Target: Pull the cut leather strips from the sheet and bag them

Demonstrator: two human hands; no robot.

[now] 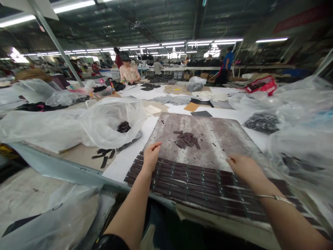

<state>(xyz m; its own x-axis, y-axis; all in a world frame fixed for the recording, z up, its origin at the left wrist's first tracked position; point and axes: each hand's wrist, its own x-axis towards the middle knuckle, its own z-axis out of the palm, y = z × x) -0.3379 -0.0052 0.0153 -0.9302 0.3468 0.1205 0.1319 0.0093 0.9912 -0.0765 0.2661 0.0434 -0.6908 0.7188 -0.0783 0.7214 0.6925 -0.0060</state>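
Note:
My left hand [151, 156] hovers over the upper left of the rows of dark brown strips [179, 182], fingers drawn together. Whatever might be between those fingers is too small to make out. On the other side, my right hand [243, 167] is near the top edge of the same rows, its thumb and fingers pinched and slightly blurred; anything held there cannot be seen. The strips lie side by side along the near part of a worn brown board [208, 128]. Beyond my hands, a small heap of loose dark brown pieces [188, 139] rests on that board.
A clear plastic bag [109, 118] holding dark pieces lies open at left, beside several loose black strips [104, 161]. More plastic bags [299, 139] crowd the right side. Grey sheets and an orange-brown piece [191, 106] lie behind the board. A person [129, 73] works across the table.

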